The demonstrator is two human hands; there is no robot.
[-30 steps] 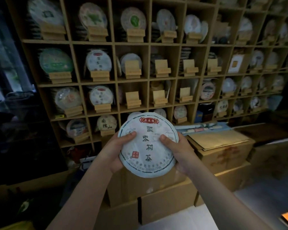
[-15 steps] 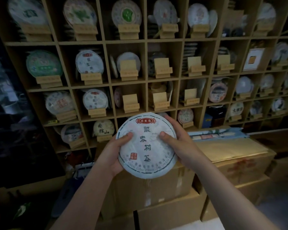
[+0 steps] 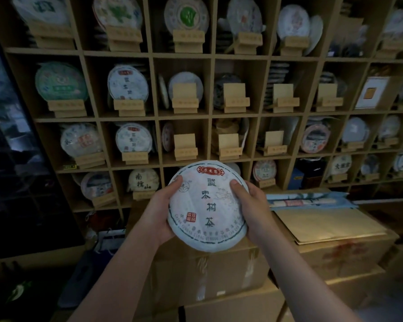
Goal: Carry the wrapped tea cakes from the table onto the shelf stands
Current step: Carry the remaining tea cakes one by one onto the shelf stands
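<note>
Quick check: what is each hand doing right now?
Left hand: holds the round white paper-wrapped tea cake by its left edge.
Right hand: holds its right edge.

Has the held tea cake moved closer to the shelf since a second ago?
Yes. The tea cake, gripped by left hand and right hand, now overlaps the shelf edge under the empty stand; earlier it sat lower.

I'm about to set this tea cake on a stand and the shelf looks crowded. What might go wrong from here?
1. The tea cake is held only at its edges by the left hand and right hand; it might slip.
2. The empty stand has a cake leaning close beside it, which may get knocked.
3. Stacked cardboard boxes stand before the shelf, forcing a long reach.
</note>
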